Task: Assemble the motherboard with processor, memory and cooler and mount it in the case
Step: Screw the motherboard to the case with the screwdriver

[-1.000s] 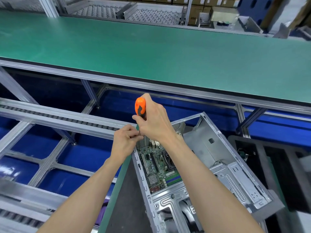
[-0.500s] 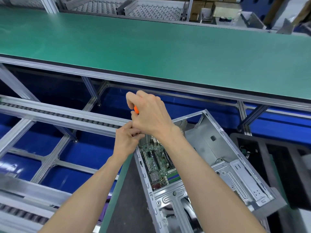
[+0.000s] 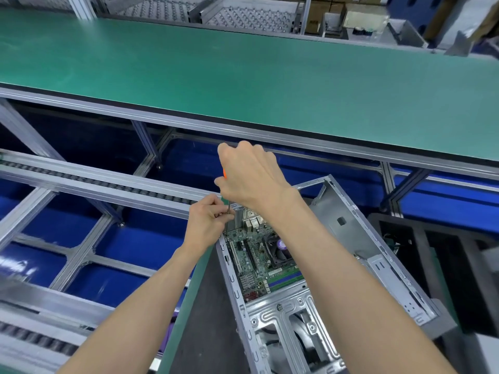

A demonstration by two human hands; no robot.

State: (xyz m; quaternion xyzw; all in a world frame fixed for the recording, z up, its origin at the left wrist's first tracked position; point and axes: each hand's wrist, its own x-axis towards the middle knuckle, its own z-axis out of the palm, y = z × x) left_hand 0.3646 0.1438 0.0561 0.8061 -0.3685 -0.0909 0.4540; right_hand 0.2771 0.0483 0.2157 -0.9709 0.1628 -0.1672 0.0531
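An open grey metal case (image 3: pixel 337 217) lies on its side with a green motherboard (image 3: pixel 252 259) inside it. A black cooler (image 3: pixel 276 248) sits on the board. My right hand (image 3: pixel 248 174) grips an orange-handled screwdriver (image 3: pixel 224 174) upright over the case's far left corner; my fingers hide most of the handle. My left hand (image 3: pixel 208 220) pinches the thin metal shaft (image 3: pixel 229 209) near its tip. The tip and any screw are hidden behind my left fingers.
A long green conveyor belt (image 3: pixel 243 76) runs across the back. An aluminium roller rail (image 3: pixel 94 182) and frame over blue flooring lie to the left. A black foam tray (image 3: pixel 432 252) sits right of the case. Cardboard boxes (image 3: pixel 318 12) stand far behind.
My right hand has closed over the orange handle, which now barely shows. The view has shifted slightly, revealing more of the motherboard and cooler. Both hands stay at the same case corner.
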